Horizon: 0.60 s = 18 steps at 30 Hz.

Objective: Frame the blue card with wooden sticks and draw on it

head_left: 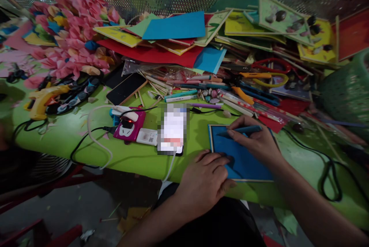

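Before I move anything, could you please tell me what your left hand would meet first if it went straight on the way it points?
The left hand lies partly on the blue board; straight across that, it would probably first meet the right hand with its pen, though their height is unclear.

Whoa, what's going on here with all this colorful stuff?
Someone's right hand is holding a teal pen over a blue board with a pale edge. The left hand rests at the board's near left side. I can't make out any clear drawing on it. Nearby, a lit phone lies on the green table, with pink paper flowers and colored paper piled toward the back.
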{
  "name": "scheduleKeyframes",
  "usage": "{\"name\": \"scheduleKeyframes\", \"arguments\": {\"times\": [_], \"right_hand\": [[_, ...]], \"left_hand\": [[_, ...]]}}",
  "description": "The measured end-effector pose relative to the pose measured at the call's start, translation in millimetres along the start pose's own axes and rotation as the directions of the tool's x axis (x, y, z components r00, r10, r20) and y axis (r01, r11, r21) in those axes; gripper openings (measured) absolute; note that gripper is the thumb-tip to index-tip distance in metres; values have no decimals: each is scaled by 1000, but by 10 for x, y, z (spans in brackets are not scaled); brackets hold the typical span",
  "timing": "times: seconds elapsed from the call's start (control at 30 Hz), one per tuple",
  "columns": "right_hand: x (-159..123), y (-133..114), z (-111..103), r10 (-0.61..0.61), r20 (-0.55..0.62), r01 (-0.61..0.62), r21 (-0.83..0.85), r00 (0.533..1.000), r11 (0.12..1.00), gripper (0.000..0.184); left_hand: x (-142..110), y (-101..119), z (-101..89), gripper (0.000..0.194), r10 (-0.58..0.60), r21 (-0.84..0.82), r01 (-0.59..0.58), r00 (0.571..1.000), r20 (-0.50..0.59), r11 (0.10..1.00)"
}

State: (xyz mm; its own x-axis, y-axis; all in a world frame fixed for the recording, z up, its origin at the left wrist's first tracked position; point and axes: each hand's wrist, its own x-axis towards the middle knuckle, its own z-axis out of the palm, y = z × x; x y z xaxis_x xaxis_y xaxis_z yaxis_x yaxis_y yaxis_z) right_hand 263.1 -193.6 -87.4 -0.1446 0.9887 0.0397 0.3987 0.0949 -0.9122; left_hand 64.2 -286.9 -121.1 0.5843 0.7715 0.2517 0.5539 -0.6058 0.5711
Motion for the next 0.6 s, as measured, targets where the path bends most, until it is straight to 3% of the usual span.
{"name": "scheduleKeyframes", "arguments": {"times": [0.6], "right_hand": [[-5, -10, 4, 0, 7, 0, -5, 1000, 1000, 27]], "left_hand": [[11, 2, -6, 21, -1, -3, 1, 1000, -6, 1000]]}}
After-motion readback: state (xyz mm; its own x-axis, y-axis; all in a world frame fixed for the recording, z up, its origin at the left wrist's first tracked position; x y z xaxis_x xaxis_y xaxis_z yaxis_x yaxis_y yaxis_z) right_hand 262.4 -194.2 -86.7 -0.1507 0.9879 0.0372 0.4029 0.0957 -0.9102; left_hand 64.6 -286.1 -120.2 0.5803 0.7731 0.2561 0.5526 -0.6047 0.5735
